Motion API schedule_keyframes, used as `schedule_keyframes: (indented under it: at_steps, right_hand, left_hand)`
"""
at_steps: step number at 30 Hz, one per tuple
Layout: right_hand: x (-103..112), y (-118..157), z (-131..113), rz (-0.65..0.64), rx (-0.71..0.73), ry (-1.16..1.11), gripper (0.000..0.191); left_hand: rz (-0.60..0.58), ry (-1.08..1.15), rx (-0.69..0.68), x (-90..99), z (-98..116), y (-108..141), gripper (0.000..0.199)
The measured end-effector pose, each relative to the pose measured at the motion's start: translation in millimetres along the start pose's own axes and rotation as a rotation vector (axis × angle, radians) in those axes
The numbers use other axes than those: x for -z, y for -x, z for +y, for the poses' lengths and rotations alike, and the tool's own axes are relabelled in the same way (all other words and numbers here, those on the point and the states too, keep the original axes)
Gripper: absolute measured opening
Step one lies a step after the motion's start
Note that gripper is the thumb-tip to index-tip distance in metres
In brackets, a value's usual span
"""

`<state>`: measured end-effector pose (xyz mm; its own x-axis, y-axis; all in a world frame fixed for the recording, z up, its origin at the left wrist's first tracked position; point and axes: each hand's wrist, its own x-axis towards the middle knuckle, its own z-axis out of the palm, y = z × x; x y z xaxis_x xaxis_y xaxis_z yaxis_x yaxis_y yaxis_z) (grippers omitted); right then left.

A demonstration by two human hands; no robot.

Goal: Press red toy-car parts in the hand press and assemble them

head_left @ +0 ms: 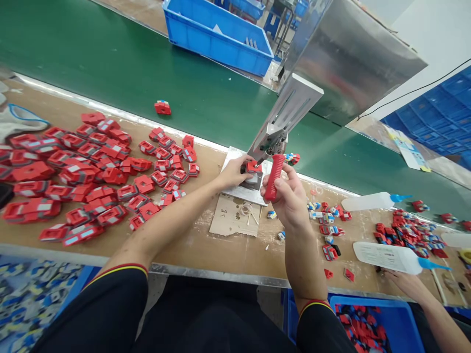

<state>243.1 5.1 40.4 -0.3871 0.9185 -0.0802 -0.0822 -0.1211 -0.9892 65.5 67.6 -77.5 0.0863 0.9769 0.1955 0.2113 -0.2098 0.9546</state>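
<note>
My left hand (pixel 235 171) is closed on a red plastic toy part (pixel 253 167) at the metal base plate (pixel 230 159) of a hand press. The press's metal head (pixel 273 138) stands right above that part. My right hand (pixel 289 193) wraps round the press's red ribbed lever handle (pixel 275 177), which is tilted almost upright. A piece of cardboard (pixel 230 220) with a ring and cotton swabs on it lies in front of the base. To the left spread many red toy parts with grey and white trim (pixel 99 157).
Behind the press runs a green conveyor belt (pixel 110 63) with a red part (pixel 162 107) on it. A blue crate (pixel 217 44) stands beyond. Glue bottles (pixel 386 257) and small red assemblies (pixel 408 230) lie to the right, near another person's hand (pixel 399 279). A blue bin (pixel 399 309) sits below.
</note>
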Motion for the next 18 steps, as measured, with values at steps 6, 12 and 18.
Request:
schedule_keyframes:
  at_steps: [6, 12, 18]
  right_hand:
    - [1.7, -2.4, 10.0, -0.032, -0.013, 0.033, 0.064]
    - [-2.0, -2.4, 1.1, -0.109, -0.008, 0.074, 0.06]
    - [-1.0, -0.1, -4.4, -0.117, -0.017, 0.062, 0.063]
  left_hand:
    - [0.006, -0.011, -0.001, -0.5, -0.9, -0.4, 0.046]
    - [0.018, -0.015, -0.031, -1.4, -2.0, -0.6, 0.045]
    - [0.036, -0.044, -0.018, -2.7, -1.6, 0.2, 0.046]
